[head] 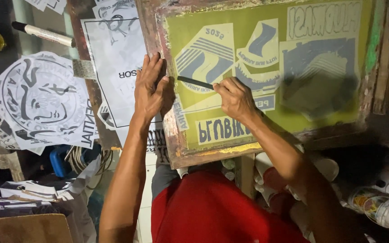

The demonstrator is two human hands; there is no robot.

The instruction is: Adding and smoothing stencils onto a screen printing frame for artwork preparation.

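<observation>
The right hand (235, 96) has its fingers pinched together on a thin dark stick-like tool (195, 82), held like a pen, with the tip lying on the pale printed shapes at the left of the screen. The left hand (151, 87) holds nothing: its fingers lie flat and slightly apart, pressed on the wooden edge of the screen-printing frame (158, 58) at its left side, steadying it.

The frame rests tilted across the person's lap and against the cluttered worktop, and its yellow-green mesh (275, 110) carries mirrored lettering and wave-like emblems in grey-blue and cream. The tool's tip sits on the emblem nearest the left hand (whether it carries ink or filler cannot be told).

Judging by the pen grip and the steadying palm, the step in hand looks like fine touch-up or retouching on the stencil. Any further stroke would call for light pressure, a short controlled path along the emblem's edge, and the left hand keeping the frame from sliding.

Further out, printed paper sheets (41, 101) with a round black-and-white design lie to the left, a marker pen (43, 33) beyond them, and cans with coloured labels (383, 204) at the lower right. A red garment (212, 211) covers the lap below.
</observation>
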